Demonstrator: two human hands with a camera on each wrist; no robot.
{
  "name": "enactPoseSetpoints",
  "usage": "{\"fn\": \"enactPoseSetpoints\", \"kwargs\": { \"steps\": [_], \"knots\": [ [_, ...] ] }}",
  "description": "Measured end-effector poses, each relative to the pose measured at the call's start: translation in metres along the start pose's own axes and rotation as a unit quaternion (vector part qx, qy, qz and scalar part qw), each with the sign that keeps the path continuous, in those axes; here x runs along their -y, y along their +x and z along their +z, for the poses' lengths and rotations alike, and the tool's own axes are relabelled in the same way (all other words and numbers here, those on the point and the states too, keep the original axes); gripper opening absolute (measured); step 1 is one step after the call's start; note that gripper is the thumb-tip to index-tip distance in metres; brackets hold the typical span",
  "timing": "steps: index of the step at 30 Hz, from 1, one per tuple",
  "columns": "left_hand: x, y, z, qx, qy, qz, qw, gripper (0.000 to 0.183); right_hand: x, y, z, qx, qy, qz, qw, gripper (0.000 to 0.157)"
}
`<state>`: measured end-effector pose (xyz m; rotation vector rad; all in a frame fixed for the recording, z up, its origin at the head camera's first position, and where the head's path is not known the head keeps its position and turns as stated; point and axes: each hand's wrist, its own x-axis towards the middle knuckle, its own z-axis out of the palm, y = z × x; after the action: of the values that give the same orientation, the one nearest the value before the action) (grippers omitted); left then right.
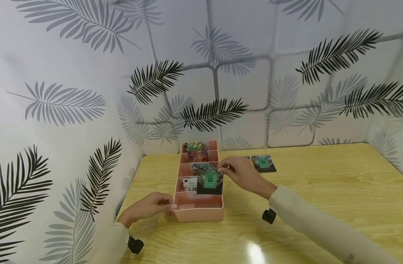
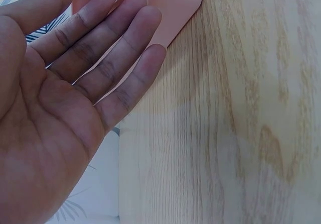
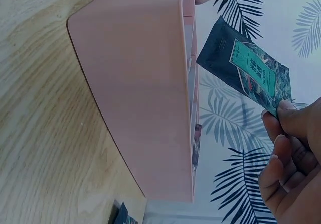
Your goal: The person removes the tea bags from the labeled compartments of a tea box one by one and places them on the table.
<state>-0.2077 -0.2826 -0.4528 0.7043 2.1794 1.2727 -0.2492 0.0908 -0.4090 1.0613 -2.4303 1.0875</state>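
A pink divided box [image 1: 198, 214] stands on the table with its compartments in a row running away from me. My left hand [image 1: 148, 208] holds its near left corner, thumb at the rim and fingers along the outer side; in the left wrist view the fingers [image 2: 133, 30] lie against the pink wall. Between thumb and fingertips, my right hand [image 1: 242, 174] pinches the top corner of a dark sachet with a green label [image 1: 210, 180]. The sachet hangs above the box, overlapping its middle compartments in the head view, and shows clear of the rim in the right wrist view [image 3: 251, 66].
Green packets [image 1: 194, 146] and red packets [image 1: 198, 157] sit in the far compartments, a white packet [image 1: 189, 184] nearer. Another dark sachet with a green label [image 1: 264, 162] lies on the wooden table [image 1: 320, 190], right of the box. A leaf-patterned wall covering [image 1: 247, 91] rises behind.
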Motion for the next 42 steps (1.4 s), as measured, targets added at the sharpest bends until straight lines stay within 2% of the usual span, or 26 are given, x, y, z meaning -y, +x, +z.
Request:
{"fn": "enactPoseSetpoints", "kwargs": {
  "steps": [8,17,42],
  "knots": [
    [0.0,0.001,0.0,-0.003,0.0,-0.001,1.0,0.025,-0.008,-0.002,-0.012,0.002,0.004,0.026,1.0,0.011],
    [0.001,0.001,0.002,-0.01,0.0,-0.008,0.9999,0.025,-0.02,-0.009,-0.025,-0.012,-0.011,0.018,1.0,0.01],
    [0.0,0.001,0.002,-0.014,0.005,-0.013,0.9998,0.024,-0.073,-0.04,-0.067,-0.012,-0.06,0.093,0.994,0.01]
  ]
}}
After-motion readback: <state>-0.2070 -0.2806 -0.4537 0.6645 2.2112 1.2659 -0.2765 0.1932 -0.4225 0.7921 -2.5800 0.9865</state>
